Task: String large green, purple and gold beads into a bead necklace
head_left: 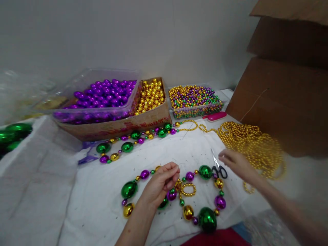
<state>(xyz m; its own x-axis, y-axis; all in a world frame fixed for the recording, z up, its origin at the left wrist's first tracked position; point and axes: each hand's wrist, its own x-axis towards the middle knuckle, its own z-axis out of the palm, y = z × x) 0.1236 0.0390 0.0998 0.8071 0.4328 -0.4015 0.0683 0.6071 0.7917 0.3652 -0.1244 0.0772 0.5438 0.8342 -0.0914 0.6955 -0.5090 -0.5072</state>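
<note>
A looped necklace of large green, purple and gold beads (pixel 207 218) lies on the white cloth (pixel 84 205) in front of me. My left hand (pixel 161 184) rests over the loop's middle with its fingers pinched together, apparently on the strand near a gold bead. My right hand (pixel 237 164) hovers to the right, blurred, fingertips close together just beside small black-handled scissors (pixel 218 165). Whether it touches them I cannot tell.
A second bead strand (pixel 133 140) stretches across the cloth behind. A heap of gold bead strings (pixel 253 143) lies at right. Clear tub of purple beads (pixel 102 94), box of gold beads (pixel 151 95), tray of mixed small beads (pixel 194 99), pink tool (pixel 216 116), brown cardboard (pixel 284 95).
</note>
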